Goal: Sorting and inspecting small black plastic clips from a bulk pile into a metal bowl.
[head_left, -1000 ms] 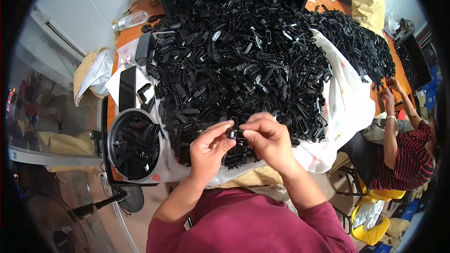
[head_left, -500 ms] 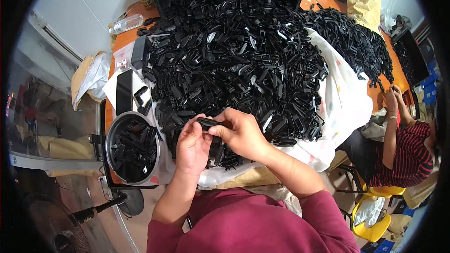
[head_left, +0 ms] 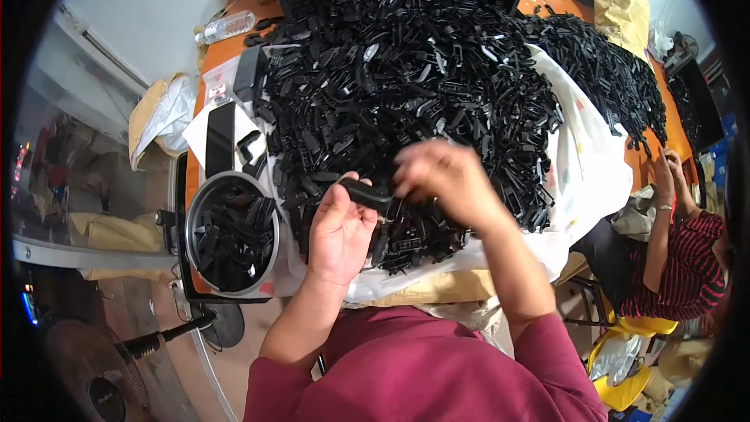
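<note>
My left hand (head_left: 337, 236) grips an elongated black plastic part (head_left: 366, 194) between thumb and fingers, over the near edge of a large heap of similar black parts (head_left: 414, 101). Just to its right, my right hand (head_left: 449, 180) hovers above the heap, away from the held part. Motion smears its fingers, so I cannot make out whether anything is in them. Left of my left hand stands a round metal bowl (head_left: 191, 246), partly filled with black pieces (head_left: 234, 238).
Beyond the bowl lie a dark phone (head_left: 220, 137) and a clear plastic bottle (head_left: 226, 27). White plastic sheeting (head_left: 590, 172) edges the heap. At right, a co-worker's hands (head_left: 669, 170) are beside another black pile (head_left: 598, 70). A fan (head_left: 105, 391) stands lower left.
My right hand has come off the black part and moved right and up over the heap. My left hand keeps hold of the part. The whole view has shifted slightly.
</note>
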`<state>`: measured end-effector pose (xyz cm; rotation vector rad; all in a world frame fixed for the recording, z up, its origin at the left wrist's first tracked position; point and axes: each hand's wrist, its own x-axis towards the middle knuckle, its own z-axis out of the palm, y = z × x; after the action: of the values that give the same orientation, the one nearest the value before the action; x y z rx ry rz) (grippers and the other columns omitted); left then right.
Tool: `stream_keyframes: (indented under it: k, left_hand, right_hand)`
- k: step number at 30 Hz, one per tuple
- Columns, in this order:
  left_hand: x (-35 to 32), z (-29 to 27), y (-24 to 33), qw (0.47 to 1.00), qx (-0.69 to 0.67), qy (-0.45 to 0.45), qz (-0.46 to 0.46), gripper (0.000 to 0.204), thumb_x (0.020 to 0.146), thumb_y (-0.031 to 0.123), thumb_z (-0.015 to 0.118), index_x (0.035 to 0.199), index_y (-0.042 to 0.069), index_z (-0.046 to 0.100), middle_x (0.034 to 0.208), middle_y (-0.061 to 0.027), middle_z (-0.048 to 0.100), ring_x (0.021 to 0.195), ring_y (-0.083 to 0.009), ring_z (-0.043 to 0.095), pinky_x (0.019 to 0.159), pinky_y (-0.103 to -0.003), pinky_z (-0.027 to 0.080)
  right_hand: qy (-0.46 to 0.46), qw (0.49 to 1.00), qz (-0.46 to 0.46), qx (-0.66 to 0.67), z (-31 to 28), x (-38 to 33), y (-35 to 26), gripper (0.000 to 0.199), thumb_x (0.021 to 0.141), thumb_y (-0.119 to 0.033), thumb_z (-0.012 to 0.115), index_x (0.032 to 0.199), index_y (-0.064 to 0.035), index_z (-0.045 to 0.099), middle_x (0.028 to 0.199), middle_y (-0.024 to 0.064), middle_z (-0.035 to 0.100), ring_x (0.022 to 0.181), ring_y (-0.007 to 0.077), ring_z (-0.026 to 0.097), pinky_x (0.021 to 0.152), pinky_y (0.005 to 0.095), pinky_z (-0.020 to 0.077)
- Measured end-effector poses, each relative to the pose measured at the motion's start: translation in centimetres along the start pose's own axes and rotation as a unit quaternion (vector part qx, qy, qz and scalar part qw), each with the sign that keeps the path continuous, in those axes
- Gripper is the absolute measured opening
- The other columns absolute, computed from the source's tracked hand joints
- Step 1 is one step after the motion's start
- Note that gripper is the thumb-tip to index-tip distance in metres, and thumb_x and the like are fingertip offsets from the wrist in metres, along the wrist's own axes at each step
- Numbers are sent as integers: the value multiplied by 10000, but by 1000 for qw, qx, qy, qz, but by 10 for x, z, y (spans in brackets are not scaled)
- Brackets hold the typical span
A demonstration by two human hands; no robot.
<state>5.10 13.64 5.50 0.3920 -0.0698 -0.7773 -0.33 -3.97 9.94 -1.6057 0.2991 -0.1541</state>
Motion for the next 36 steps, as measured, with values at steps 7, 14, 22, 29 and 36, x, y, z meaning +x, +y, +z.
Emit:
stream_keyframes:
  k: [7,14,22,29,36]
  left_hand:
    - [3,7,3,987,22,161,5,216,879,230,551,1032,79,562,996,-72,596,873,-179,566,787,-281,450]
    - [14,-35,43,799,540,236,122,120,828,88,523,914,33,587,819,-50,577,691,-149,556,616,-233,452]
    - [31,-13,18,350,921,54,162,157,731,162,686,775,40,599,839,-85,622,707,-231,603,648,-344,471]
    - [10,8,14,855,513,8,77,146,771,87,683,822,14,566,969,-74,577,827,-118,553,712,-242,456]
    - [5,22,-2,929,367,-30,48,328,779,10,650,1096,30,566,990,-30,546,749,-67,492,618,-190,418]
  right_hand:
    - [111,880,94,-453,-57,73,41,367,725,-361,663,808,-3,664,738,141,647,711,281,624,654,352,475]
    - [249,967,14,-47,-101,45,-7,61,805,-126,604,823,-77,571,653,-22,534,530,60,442,448,197,350]
    - [140,984,20,112,-39,17,18,198,715,15,660,727,-102,500,700,-12,584,549,38,453,471,169,318]
    - [109,959,13,259,-5,-2,4,147,787,-78,661,791,-86,514,885,134,642,474,56,456,386,162,332]
    - [7,899,-19,438,8,-20,-13,358,810,-108,635,1116,-84,453,894,174,594,550,172,609,394,230,502]
